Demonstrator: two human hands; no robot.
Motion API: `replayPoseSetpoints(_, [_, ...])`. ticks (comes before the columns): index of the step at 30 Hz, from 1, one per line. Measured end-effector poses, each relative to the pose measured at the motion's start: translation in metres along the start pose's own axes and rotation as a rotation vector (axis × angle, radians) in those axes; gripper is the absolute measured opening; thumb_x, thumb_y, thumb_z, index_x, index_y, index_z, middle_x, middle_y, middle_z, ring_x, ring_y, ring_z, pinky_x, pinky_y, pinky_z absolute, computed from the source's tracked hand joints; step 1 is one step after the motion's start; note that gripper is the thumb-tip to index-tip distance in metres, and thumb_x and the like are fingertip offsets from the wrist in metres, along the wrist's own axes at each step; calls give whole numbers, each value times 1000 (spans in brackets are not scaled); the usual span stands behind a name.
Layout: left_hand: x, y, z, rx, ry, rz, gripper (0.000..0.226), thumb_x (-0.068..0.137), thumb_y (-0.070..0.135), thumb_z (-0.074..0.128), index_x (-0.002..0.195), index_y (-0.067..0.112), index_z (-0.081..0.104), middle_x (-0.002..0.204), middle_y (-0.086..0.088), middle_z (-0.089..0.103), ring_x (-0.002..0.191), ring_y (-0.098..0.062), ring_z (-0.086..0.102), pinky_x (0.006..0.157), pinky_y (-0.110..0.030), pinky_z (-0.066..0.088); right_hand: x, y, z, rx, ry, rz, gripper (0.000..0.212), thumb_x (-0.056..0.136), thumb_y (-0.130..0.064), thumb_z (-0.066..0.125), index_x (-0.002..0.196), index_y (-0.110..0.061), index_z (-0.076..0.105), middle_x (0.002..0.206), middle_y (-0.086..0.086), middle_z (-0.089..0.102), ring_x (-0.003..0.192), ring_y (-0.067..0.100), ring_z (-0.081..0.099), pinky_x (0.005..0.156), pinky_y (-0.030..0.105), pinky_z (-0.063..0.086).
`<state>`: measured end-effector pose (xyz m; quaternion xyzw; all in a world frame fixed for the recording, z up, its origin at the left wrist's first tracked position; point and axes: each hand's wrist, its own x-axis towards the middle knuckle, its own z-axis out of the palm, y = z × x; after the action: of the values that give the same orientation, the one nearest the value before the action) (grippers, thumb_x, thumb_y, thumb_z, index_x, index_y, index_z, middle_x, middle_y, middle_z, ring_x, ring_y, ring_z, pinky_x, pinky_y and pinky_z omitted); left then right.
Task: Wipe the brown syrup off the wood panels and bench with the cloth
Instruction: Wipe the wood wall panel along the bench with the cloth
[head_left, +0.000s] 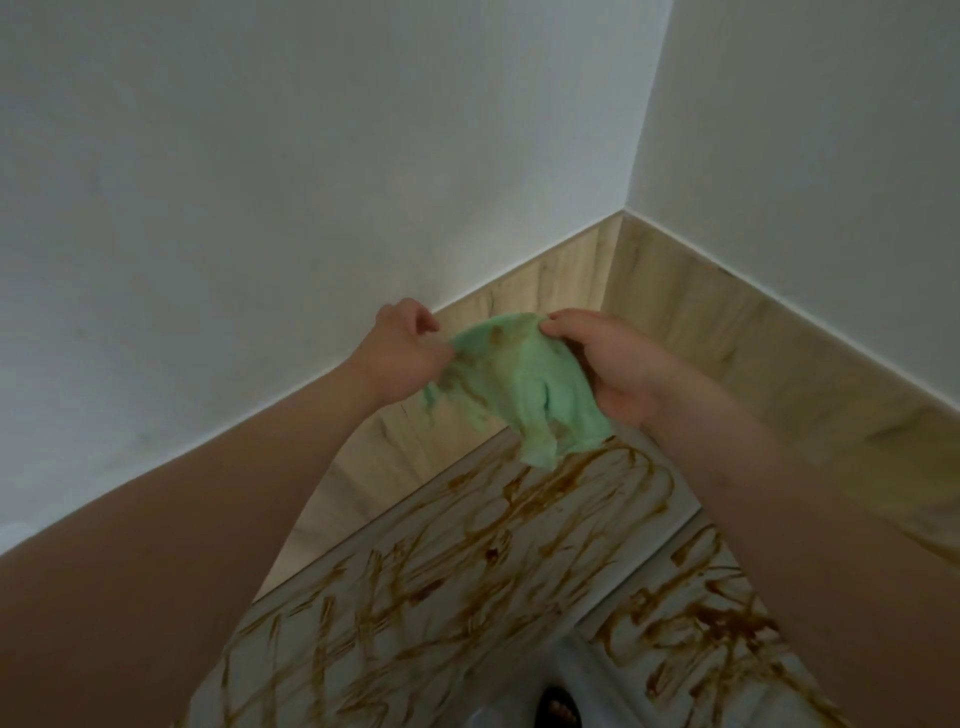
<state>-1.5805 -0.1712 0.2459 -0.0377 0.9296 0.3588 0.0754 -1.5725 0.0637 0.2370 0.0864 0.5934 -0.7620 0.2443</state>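
A light green cloth (524, 384) with brown stains hangs in the air between both hands, above the bench corner. My left hand (402, 351) pinches its left edge. My right hand (610, 366) grips its right side, fingers curled round the fabric. Below, the pale bench top (363, 639) is covered with streaks of brown syrup (530, 509). Light wood panels (727, 338) run along the two walls behind the bench; the parts in view look mostly free of syrup.
White walls (311, 182) meet in a corner above the wood panels. A seam (639, 566) divides the bench top into two sections, both smeared. A dark sandalled foot (558, 709) shows at the bottom edge.
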Motion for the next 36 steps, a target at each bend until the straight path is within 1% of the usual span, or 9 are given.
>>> replayPoseSetpoints(3, [-8, 8, 7, -301, -293, 38, 16, 91, 24, 71, 103, 14, 65, 104, -4, 72, 97, -22, 72, 95, -45, 59, 1, -6, 16, 112, 120, 58, 24, 105, -15, 52, 111, 5, 64, 100, 21, 72, 82, 27, 76, 66, 36, 62])
replayPoseSetpoints(6, [-18, 20, 13, -329, -497, 107, 56, 74, 45, 83, 120, 22, 61, 118, 3, 70, 108, -14, 70, 98, -36, 58, -4, -16, 23, 364, 178, 42, 19, 106, -8, 45, 101, 6, 56, 84, 20, 71, 67, 27, 76, 56, 37, 61])
replayPoseSetpoints(10, [-21, 33, 23, -97, -370, 228, 97, 75, 46, 90, 150, 23, 33, 136, 10, 54, 115, -5, 61, 94, -26, 57, -12, -27, 17, 696, 90, 56, 41, 102, -14, 48, 124, 20, 50, 122, 35, 65, 113, 45, 68, 100, 51, 56])
replayPoseSetpoints(14, [-16, 49, 17, -96, -160, 280, 23, 100, 25, 63, 121, 20, 59, 102, 10, 67, 88, 0, 64, 75, -12, 52, -20, -37, 10, 742, -20, 37, 43, 100, -17, 48, 126, 17, 45, 125, 38, 63, 117, 49, 65, 101, 55, 55])
replayPoseSetpoints(20, [-10, 66, -14, -753, -240, -98, 29, 100, 18, 45, 85, 9, 68, 72, -5, 66, 69, -21, 62, 69, -31, 49, -26, -35, 6, 346, 48, -127, 13, 102, -10, 44, 109, -10, 55, 113, 18, 75, 104, 37, 74, 89, 47, 60])
replayPoseSetpoints(25, [-5, 68, -24, -700, -221, -120, 40, 107, 32, 50, 117, -1, 70, 103, -17, 74, 90, -27, 71, 76, -33, 57, -27, -17, 26, -299, 58, -312, 7, 99, -20, 65, 94, -15, 64, 96, 5, 73, 97, 24, 75, 92, 46, 61])
replayPoseSetpoints(30, [-13, 75, -20, -610, -183, -103, 50, 109, 34, 49, 121, -12, 63, 111, -34, 68, 91, -32, 68, 86, -44, 58, -22, -4, 54, -551, 47, -403, 47, 83, -51, 81, 103, -15, 59, 95, 5, 71, 84, 12, 70, 80, 37, 61])
replayPoseSetpoints(33, [-17, 78, -18, -676, -190, -162, 51, 110, 38, 45, 125, -8, 62, 119, -27, 69, 98, -32, 70, 92, -45, 57, -22, 2, 55, -689, 140, -483, 37, 87, -54, 76, 97, -21, 61, 88, -9, 71, 77, 6, 68, 71, 29, 57])
replayPoseSetpoints(36, [-18, 79, -20, -783, -317, -256, 68, 107, 55, 41, 146, -1, 47, 140, -24, 59, 93, -26, 72, 78, -39, 61, -25, 4, 47, -851, 208, -618, 24, 100, -39, 63, 89, -18, 64, 77, -5, 68, 69, 8, 63, 59, 17, 47])
